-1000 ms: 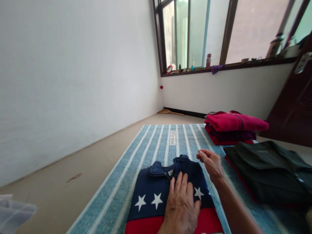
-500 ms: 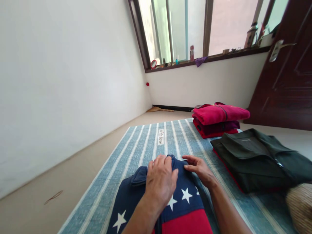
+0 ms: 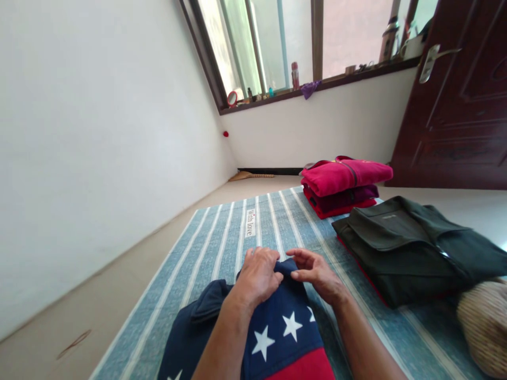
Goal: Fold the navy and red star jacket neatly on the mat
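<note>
Person seated at a blue striped mat (image 3: 222, 243) on the floor. Navy star-print garment (image 3: 285, 327) with a red band lies folded on the mat, directly in front of them. Left hand (image 3: 259, 274) curled over the garment's far edge, fingers pinching the fabric. Right hand (image 3: 317, 270) just beside it, fingertips closed on the same edge. To the right on the mat: a folded dark green jacket (image 3: 404, 243); beyond it a stack of red and maroon clothes (image 3: 343, 184). Dark wooden door (image 3: 455, 111) at far right.
</note>
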Tool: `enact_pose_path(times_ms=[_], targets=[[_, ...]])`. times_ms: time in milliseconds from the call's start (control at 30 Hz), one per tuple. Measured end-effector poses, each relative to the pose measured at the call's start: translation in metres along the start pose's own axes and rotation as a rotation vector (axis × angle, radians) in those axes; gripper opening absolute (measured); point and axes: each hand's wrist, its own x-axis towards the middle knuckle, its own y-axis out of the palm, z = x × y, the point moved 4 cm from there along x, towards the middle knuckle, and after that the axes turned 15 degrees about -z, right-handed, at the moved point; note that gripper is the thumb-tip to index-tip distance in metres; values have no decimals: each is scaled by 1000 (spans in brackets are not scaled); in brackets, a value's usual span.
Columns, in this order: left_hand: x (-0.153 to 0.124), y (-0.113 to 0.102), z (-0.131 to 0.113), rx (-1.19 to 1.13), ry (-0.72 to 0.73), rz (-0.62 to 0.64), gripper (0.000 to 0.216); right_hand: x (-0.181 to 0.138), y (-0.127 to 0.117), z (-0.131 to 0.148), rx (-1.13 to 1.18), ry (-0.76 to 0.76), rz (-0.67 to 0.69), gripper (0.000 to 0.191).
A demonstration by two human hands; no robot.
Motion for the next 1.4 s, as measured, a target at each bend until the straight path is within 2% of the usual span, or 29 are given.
enact_pose_path(times_ms=[167,400,633,833,1033,1200,1400], targets=[[-3,-7,4,-25,-16,-29,28,2,0,-2,7,-8,33,45],[-9,-15,3,-40,-29,-39,10,2,5,-3,-56,17,65,36],[-8,-16,2,-107,42,-113,10,0,9,1,69,-43,46,29],[-10,-21,-2,-143,40,-60,10,-1,10,1,141,-16,59,28],[-14,-25,-2,-122,21,-108,13,-2,10,4,9,-10,60,32],[-15,-27,-3,-137,-12,-52,19,-2,10,7,-57,-2,66,32],[-15,-28,-6,-159,40,-12,17,-1,6,6,-91,-2,54,34]])
